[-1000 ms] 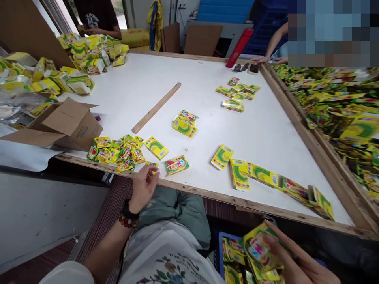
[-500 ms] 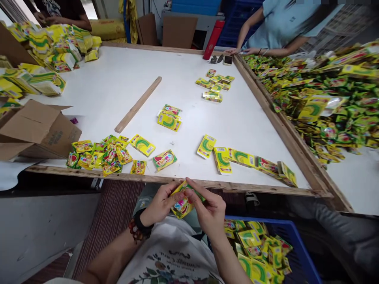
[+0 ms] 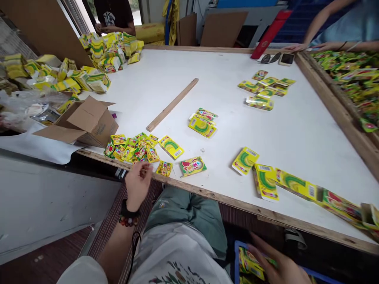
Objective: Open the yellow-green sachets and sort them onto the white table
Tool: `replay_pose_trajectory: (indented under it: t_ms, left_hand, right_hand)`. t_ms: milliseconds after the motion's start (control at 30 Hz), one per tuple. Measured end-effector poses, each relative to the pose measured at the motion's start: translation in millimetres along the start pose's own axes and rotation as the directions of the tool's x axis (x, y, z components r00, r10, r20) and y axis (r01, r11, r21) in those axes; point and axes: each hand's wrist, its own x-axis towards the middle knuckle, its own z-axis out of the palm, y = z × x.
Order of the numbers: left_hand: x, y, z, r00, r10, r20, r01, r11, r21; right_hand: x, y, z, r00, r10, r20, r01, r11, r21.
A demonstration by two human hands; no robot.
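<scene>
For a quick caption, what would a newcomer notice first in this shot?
The yellow-and-green sachets stand out first, lying in small groups on a large white table, with a big heap beyond the wooden rail at right and a pile at the far left. Nearest the viewer, the left hand hovers at the table's front edge beside a sachet cluster, while the right hand is over a blue crate at lower right.
</scene>
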Motion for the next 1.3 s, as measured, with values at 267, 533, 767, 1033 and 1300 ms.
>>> replay_pose_trajectory:
  t_ms: [267, 533, 767, 1033, 1300]
  left_hand:
    - [58, -25, -22.8, 0.985, 0.175, 0.016, -0.156, 0.834, 0.529]
    - [73, -34, -19.6, 0.978, 0.16, -0.134, -0.126, 0.965, 0.23]
    - [39, 15, 5.0, 0.988, 0.023, 0.156, 0.071, 0.819, -0.57]
    - [14, 31, 20.5, 0.924, 0.323, 0.206, -0.218, 0.885, -0.411]
    - [7, 36, 39.8, 0.898, 0.408, 0.164, -0.393, 0.912, -0.117]
  right_hand:
    - [126, -247, 92, 0.816, -0.569, 0.104, 0.557, 0.821, 0.127]
    - [140, -262, 97, 0.844, -0.51, 0.164, 0.479, 0.856, 0.195]
    - [120, -256, 74, 0.908, -0.418, -0.027, 0.229, 0.44, 0.868]
    - [116, -224, 50, 0.935, -0.337, 0.108, -0.038, 0.208, 0.977]
    - [107, -211, 53, 0.97, -0.238, 0.047, 0.007, 0.223, 0.975]
